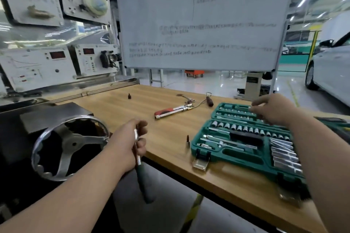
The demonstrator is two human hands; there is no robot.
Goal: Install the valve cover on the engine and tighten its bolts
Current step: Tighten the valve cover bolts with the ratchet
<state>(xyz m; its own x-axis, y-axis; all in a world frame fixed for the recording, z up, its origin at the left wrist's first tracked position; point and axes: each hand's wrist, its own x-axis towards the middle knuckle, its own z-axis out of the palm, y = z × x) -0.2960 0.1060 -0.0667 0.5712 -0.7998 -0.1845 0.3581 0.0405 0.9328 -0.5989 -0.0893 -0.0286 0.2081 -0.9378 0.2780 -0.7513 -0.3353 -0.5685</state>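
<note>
Gripping a green-handled steel ratchet wrench [139, 159] w/ closed fingers, the left hand [130, 142] sits at 6 o'clock; right hand [274, 109], fingers loosely curled, empty, hovers over open green socket-set case [244, 159] at 3 o'clock on wooden bench [170, 128].

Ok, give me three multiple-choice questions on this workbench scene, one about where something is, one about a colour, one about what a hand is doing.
1. Where does the open plastic socket set case lie?
A. on the right of the wooden table
B. on the floor
C. on the whiteboard

2. What colour is that case?
A. red
B. green
C. yellow

3. What is the left hand doing?
A. resting empty
B. turning the steel handwheel
C. gripping a dark-handled metal ratchet

Answers: 1 A, it sits on the tabletop under the right hand. 2 B, its shell is green. 3 C, its fingers wrap the tool's shaft.
</note>
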